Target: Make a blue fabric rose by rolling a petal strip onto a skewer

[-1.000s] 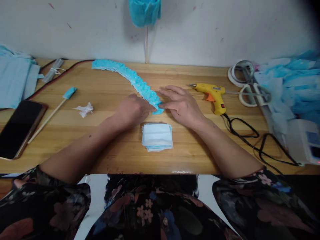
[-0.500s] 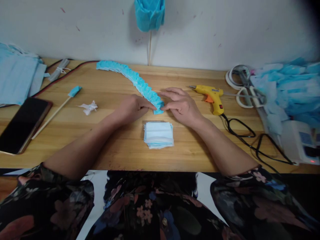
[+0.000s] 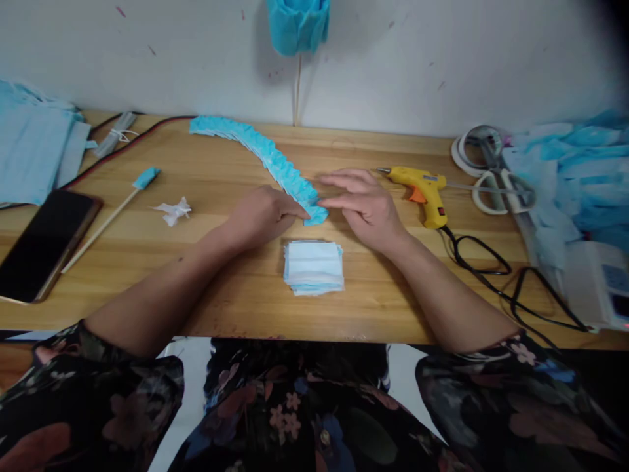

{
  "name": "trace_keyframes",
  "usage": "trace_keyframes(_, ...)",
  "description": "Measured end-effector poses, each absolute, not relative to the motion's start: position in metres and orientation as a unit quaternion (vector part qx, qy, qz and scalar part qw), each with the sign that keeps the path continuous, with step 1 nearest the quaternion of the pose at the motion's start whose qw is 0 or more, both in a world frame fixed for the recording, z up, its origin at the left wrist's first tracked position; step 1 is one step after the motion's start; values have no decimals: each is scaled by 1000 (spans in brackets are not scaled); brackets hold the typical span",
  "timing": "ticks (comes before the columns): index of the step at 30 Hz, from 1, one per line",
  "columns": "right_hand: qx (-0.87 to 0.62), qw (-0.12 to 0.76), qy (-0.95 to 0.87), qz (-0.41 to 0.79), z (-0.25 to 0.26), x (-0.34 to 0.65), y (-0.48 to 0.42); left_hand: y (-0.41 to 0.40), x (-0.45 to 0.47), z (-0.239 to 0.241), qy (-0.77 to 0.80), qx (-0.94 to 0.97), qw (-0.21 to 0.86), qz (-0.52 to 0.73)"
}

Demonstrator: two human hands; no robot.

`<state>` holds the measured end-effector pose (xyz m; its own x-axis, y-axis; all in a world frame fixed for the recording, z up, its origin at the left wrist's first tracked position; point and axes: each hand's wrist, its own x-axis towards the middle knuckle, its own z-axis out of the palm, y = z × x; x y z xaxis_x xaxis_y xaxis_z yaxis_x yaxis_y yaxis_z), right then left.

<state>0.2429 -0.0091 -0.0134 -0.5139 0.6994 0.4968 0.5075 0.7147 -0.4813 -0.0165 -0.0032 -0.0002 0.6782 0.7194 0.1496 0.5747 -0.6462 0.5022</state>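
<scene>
A curved row of overlapping folded blue fabric pieces (image 3: 265, 152) lies across the wooden table, running from back left toward the middle. My left hand (image 3: 265, 213) is at its near end, fingers curled and the index fingertip pressed on the last folded piece (image 3: 317, 216); the thumb is mostly hidden. On the other side, my right hand (image 3: 368, 206) has its fingers stretched and apart, the fingertips close beside the row's end. Whether they touch it I cannot tell. Just below both hands sits a small stack of pale blue and white fabric rectangles (image 3: 314, 265).
A yellow glue gun (image 3: 425, 190) lies right, its black cord (image 3: 474, 265) looping nearby. Scissors (image 3: 491, 190), tape (image 3: 462, 154) and blue scraps (image 3: 574, 177) are further right. At left are a phone (image 3: 44, 242), a blue-tipped stick (image 3: 105, 226), a white scrap (image 3: 174, 211) and masks (image 3: 34, 147).
My right hand has lifted its fingers slightly off the row's end and spread them. My left fingertip stays at the end piece, which has shifted a little right. The view has tilted slightly.
</scene>
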Motion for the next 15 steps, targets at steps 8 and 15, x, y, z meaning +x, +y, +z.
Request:
trace_keyframes(8,-356,290,-878,135,-18,236,-8,-4,-16,6,355,895,223,152)
trace_keyframes(15,-387,365,-836,133,-17,246,-8,-4,-17,6,373,880,248,156)
